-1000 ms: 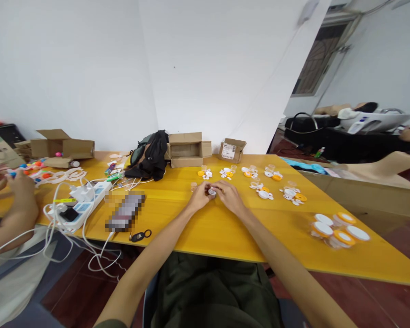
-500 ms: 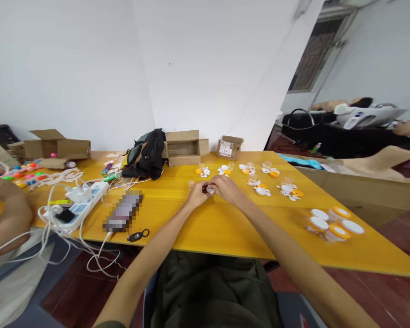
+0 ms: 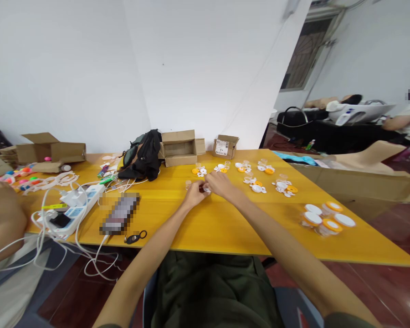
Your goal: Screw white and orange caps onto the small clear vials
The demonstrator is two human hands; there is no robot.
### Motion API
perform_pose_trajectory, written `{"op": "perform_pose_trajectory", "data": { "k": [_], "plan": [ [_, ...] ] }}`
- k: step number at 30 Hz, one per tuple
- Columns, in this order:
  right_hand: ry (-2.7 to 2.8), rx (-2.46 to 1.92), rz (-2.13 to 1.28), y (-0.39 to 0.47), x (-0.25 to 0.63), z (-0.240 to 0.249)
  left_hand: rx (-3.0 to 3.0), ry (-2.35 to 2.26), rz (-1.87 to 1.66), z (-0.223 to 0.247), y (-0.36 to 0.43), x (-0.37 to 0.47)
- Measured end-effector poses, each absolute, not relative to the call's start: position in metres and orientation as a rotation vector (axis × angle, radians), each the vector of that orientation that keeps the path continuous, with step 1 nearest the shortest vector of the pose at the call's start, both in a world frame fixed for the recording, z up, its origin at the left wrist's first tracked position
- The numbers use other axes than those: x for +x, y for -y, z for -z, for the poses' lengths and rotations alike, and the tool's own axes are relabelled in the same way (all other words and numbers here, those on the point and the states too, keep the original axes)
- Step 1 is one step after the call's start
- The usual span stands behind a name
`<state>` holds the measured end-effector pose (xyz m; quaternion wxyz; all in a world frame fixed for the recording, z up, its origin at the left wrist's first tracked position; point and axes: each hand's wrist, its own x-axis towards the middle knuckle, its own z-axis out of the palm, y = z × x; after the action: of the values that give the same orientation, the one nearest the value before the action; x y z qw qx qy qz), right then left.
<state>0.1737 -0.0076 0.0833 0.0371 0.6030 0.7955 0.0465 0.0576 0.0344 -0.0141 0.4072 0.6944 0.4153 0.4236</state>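
Both hands meet over the table (image 3: 225,228) mid-far side. Left hand (image 3: 193,196) and right hand (image 3: 218,184) fingertips pinch one small clear piece (image 3: 205,189) between them; piece sits at the touching tips, equally near both. Long axis too small to tell. Loose clear cup (image 3: 188,184) just left.

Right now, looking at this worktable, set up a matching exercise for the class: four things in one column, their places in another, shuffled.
Things:
1. black bag
2. power strip
3. capped jars
4. small white piece

Places:
A. near the table's right end
B. between the left hand and right hand
C. beside an open cardboard box at the wall
D. among white cables on the left

Pairs: 1-C, 2-D, 3-A, 4-B
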Motion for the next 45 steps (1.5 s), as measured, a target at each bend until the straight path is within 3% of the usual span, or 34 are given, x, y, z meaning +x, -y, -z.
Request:
{"op": "perform_pose_trajectory", "data": {
  "k": [31, 45],
  "plan": [
    [-2.667, 1.541, -0.057, 0.001, 0.188, -0.081, 1.616, -0.978, -1.082, 0.019, -0.041, 0.057],
    [-2.450, 1.840, -0.124, 0.008, 0.182, -0.082, 1.639, -0.930, -1.130, 0.015, -0.036, 0.057]
  ]
}}
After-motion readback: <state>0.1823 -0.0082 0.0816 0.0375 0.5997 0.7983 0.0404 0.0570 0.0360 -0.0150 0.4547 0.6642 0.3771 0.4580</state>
